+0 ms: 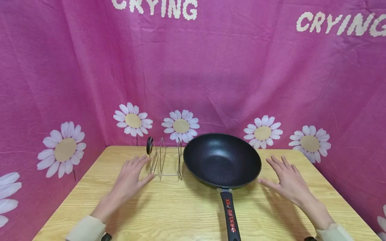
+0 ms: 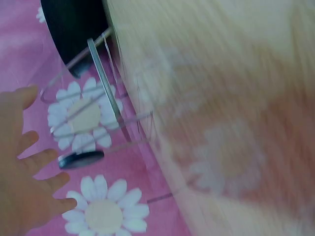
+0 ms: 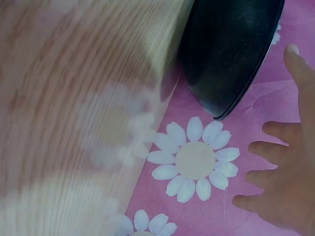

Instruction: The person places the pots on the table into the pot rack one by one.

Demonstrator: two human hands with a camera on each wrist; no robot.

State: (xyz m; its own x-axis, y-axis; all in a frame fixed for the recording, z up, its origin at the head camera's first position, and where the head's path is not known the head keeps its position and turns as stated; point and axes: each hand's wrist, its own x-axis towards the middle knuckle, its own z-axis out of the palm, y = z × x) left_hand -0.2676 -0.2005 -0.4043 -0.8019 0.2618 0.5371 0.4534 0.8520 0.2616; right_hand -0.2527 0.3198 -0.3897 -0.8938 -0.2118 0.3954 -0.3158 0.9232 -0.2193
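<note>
A black frying pan stands on the table, its dark handle with red lettering pointing to the near edge. Left of it is a wire rack with upright loops and a round black disc at its left end. My left hand hovers by the rack's left side, fingers spread, holding nothing. On the pan's other side, my right hand has its fingers apart and its thumb close to the rim. The left wrist view shows the rack beyond the spread fingers; the right wrist view shows the pan's side.
The light wooden table carries the pan and rack. A pink cloth with white daisies and lettering hangs behind the table and along its sides. Both sleeves are light coloured.
</note>
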